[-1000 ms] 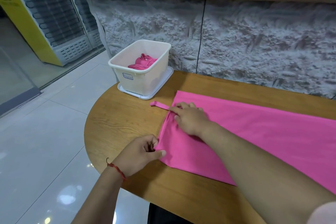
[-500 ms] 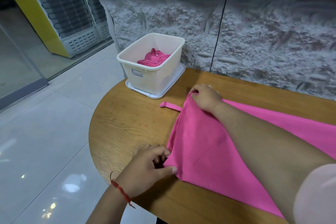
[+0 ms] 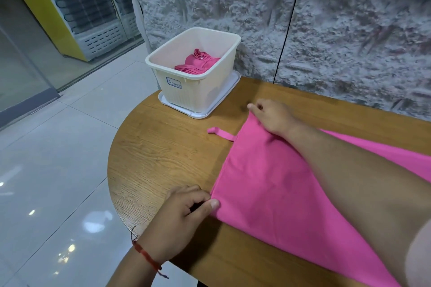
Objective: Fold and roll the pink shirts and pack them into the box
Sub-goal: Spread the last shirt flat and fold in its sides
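Pink shirt flat on table, pinched at near corner by left hand, far corner by right hand. Not yet rolled. Past right hand: box, pink roll already in. Rolling, packing left.

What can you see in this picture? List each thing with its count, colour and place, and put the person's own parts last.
shirt: one, pink, spread flat on the table, a narrow strap sticking out of its left edge
rolled shirts: number unclear, pink, inside the box
box: one, cream, far left end of the table, standing on the tray
tray: one, white, under the box
table: one, brown wood, rounded left end
wall: grey, rough stone look, behind the table
floor: pale glossy tiles, left of the table
cabinet: one, yellow-edged, far left
bracelet: one, red thread, on the left wrist
left hand: pinches the shirt's near corner
right hand: grips the shirt's far corner
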Tool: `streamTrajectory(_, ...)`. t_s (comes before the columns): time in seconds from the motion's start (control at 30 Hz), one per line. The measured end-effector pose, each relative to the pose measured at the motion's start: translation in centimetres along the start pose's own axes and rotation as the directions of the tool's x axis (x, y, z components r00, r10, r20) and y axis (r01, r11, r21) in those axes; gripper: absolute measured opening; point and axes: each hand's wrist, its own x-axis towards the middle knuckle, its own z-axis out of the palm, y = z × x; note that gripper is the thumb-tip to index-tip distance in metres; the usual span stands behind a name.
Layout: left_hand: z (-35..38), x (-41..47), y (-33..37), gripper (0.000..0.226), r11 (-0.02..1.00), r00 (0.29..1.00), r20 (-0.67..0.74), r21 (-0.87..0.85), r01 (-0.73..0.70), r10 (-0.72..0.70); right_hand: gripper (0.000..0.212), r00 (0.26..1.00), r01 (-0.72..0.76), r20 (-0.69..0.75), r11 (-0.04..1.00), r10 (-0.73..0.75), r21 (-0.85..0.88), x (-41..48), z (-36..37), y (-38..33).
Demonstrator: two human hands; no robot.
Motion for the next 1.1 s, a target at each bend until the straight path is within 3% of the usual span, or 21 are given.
streamTrajectory(0.1, -0.3, -0.3, 0.2, 0.04, 1.0, 1.0, -0.002, 0.001, 0.022, -0.022, 0.059, 0.989, 0.0, -0.15, 1.0, -0.003, -0.019, 0.1, -0.4, -0.9)
streamTrajectory(0.2, -0.7, -0.5, -0.3, 0.04, 0.998, 0.999, -0.027, 0.044, 0.034, -0.033, 0.059, 0.999, 0.031, -0.029, 0.979, -0.038, -0.2, 0.0, 0.0, -1.4)
streamTrajectory(0.4, -0.4, -0.3, -0.2, 0.049, 0.953, 0.979, -0.148, 0.248, 0.171, -0.137, 0.062, 0.998, 0.019, -0.058, 0.974, -0.032, -0.227, -0.6, 1.1, -2.0)
streamTrajectory(0.5, -0.2, -0.2, 0.0, 0.043, 0.935, 0.943, -0.257, 0.231, 0.27, -0.209, 0.052, 0.996, 0.013, -0.082, 0.987, -0.027, -0.158, -0.6, 0.5, -2.7)
streamTrajectory(0.67, -0.4, -1.4, 0.7, 0.021, 0.857, 0.869, -0.392, 0.288, 0.428, -0.302, 0.037, 0.959, -0.025, -0.28, 0.999, 0.035, 0.039, -5.3, -1.6, -2.5)
streamTrajectory(0.73, -0.5, -1.6, 1.6, 0.018, 0.849, 0.846, -0.475, 0.317, 0.422, -0.243, 0.037, 0.981, -0.028, -0.191, 1.0, 0.029, 0.005, -8.8, -1.8, -1.9)
streamTrajectory(0.8, 0.0, -1.2, 3.1, 0.018, 0.879, 0.846, -0.529, 0.368, 0.304, -0.072, 0.049, 1.0, 0.0, -0.03, 0.997, -0.002, -0.078, -11.9, -1.4, -1.8)
streamTrajectory(0.87, 1.8, 0.4, 5.4, 0.023, 0.922, 0.913, -0.392, 0.384, 0.052, 0.112, 0.062, 0.996, 0.019, 0.092, 0.99, -0.006, -0.14, -13.7, -0.6, -2.0)
streamTrajectory(0.93, 4.8, 2.5, 7.4, 0.034, 0.912, 0.975, -0.143, 0.397, -0.102, 0.171, 0.069, 0.987, 0.019, 0.16, 0.987, 0.007, -0.158, -14.2, 0.0, -2.3)
streamTrajectory(1.0, 7.2, 4.1, 8.0, 0.053, 0.86, 0.998, 0.002, 0.507, -0.061, 0.07, 0.071, 0.98, 0.006, 0.195, 0.988, 0.025, -0.153, -14.1, 0.2, -2.2)
streamTrajectory(1.1, 7.8, 3.8, 5.5, 0.069, 0.773, 0.998, -0.011, 0.632, 0.058, -0.066, 0.074, 0.977, 0.001, 0.212, 0.988, 0.032, -0.157, -13.8, 0.2, -1.4)
